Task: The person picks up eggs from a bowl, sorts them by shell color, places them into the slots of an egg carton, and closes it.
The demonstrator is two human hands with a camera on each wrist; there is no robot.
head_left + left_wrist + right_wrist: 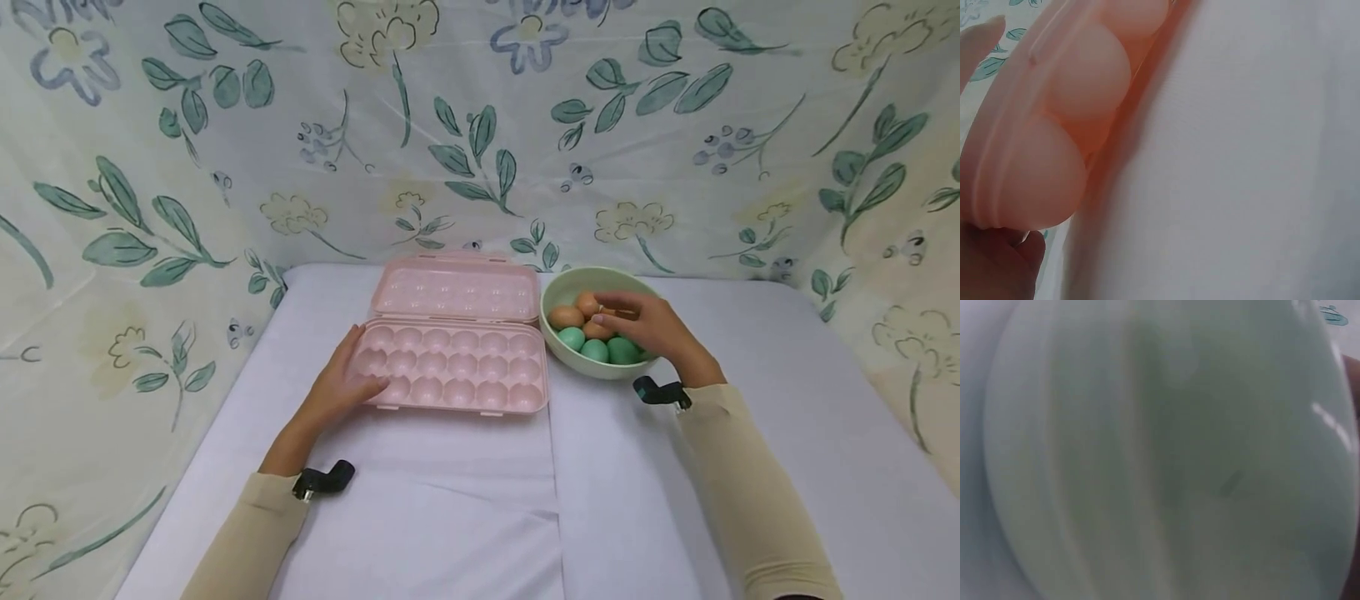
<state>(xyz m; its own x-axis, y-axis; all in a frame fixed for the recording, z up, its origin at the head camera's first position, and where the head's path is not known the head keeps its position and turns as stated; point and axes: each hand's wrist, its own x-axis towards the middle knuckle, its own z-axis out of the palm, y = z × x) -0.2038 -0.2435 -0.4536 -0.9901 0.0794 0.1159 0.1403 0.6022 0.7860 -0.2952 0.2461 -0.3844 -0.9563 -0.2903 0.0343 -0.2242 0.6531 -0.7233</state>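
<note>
My left hand [341, 387] grips the left end of a pink plastic egg carton [450, 408], thumb over the front corner and fingers along the left edge. The carton lies open, its lid [465, 287] folded back and its cups empty. In the left wrist view the underside of the carton [1088, 75] shows rounded cups. My right hand [652, 325] reaches into a pale green bowl [588, 367], its fingers over brown eggs [566, 317] and its thumb apart from them. Green eggs [595, 350] lie at the front. The right wrist view shows mostly the bowl's outer wall [1210, 456].
A white cloth [450, 500] with creases covers the table. Behind and at the sides hangs a floral curtain [465, 167]. The bowl stands close to the carton's right end. Black wrist cameras [324, 481] sit on both wrists.
</note>
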